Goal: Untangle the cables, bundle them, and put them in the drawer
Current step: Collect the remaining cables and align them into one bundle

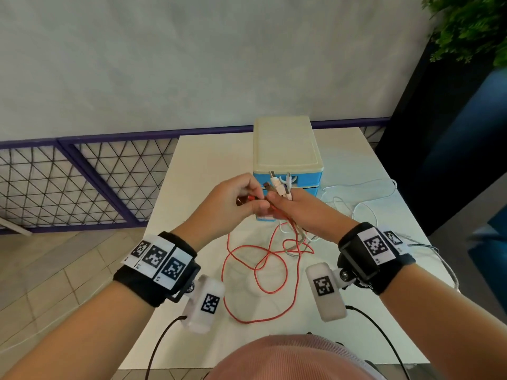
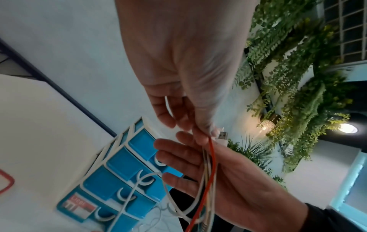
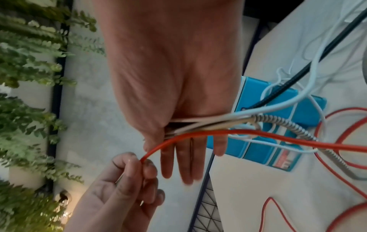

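My left hand [image 1: 233, 204] pinches the end of the red cable [image 3: 258, 133] between thumb and fingertips, just left of my right hand [image 1: 301, 212]. The right hand holds a bundle of cable ends [image 1: 279, 186], white plugs and a USB plug sticking up past the thumb. In the right wrist view its thumb clamps the white and silver braided cables [image 3: 278, 122] against the palm while the fingers [image 3: 186, 164] stay straight. The red cable [image 2: 212, 157] runs down over that palm and lies in loose loops on the white table [image 1: 205, 160]. Behind the hands stands the blue drawer unit [image 1: 285, 149], with all drawers [image 2: 123, 172] pushed in.
Loose white cable trails over the table to the right of the drawer unit [image 3: 256, 89]. A purple mesh fence [image 1: 82, 182] runs beyond the table's left edge. Green plants [image 1: 472, 26] and a dark wall stand at the far right. Black camera leads hang from both wrists.
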The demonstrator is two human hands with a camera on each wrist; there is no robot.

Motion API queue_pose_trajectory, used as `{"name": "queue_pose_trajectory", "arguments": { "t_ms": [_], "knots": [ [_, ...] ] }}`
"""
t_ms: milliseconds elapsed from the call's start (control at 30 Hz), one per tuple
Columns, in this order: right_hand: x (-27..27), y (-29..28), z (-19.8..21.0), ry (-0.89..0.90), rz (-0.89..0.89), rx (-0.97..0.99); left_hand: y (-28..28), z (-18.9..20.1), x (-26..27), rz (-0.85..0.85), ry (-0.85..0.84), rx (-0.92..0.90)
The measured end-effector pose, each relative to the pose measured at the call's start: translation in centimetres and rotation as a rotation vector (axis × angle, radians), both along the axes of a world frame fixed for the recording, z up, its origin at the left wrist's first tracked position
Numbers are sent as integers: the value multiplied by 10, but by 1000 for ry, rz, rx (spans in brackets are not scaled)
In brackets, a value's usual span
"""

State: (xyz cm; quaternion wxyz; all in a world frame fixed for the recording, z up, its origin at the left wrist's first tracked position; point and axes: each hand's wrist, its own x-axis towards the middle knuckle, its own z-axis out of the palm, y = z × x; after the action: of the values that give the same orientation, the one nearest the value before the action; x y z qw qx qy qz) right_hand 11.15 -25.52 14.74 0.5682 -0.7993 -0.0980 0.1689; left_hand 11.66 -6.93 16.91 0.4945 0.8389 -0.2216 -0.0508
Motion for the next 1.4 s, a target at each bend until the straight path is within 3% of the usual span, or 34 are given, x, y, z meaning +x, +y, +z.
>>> {"name": "queue_pose_trajectory", "arguments": {
  "t_ms": [100,233,400,500,667,933,1000,1100,1133,1200,1300,1400],
  "knots": [
    [-5,2,5,226,72,341,-3,1,0,74,-109,-11],
    [-6,2,9,336,88,453,-5,2,3,156,-256,-5],
    [-6,1,11,474,232,473,0,4,5,-127,134,-168],
    [-6,2,11,553,304,471,-1,9,1,-167,123,-121],
    [-8,9,8,564,271,415,-1,7,0,-112,89,-142],
    [-11,27,14,392,117,230,11,-2,0,18,-23,-109],
    [-8,36,18,326,16,270,9,-5,-3,29,71,-225],
    [1,47,26,190,-139,378,0,-10,-11,7,548,-642],
    [5,49,28,144,-174,405,-3,-11,-14,-21,650,-692],
    [12,52,31,100,-209,478,-8,-13,-19,-119,649,-562],
    [17,52,31,118,-239,551,-11,-11,-17,-124,400,-246],
    [14,52,29,6,-253,464,-11,-10,-8,-117,287,-113]
  ]
}}
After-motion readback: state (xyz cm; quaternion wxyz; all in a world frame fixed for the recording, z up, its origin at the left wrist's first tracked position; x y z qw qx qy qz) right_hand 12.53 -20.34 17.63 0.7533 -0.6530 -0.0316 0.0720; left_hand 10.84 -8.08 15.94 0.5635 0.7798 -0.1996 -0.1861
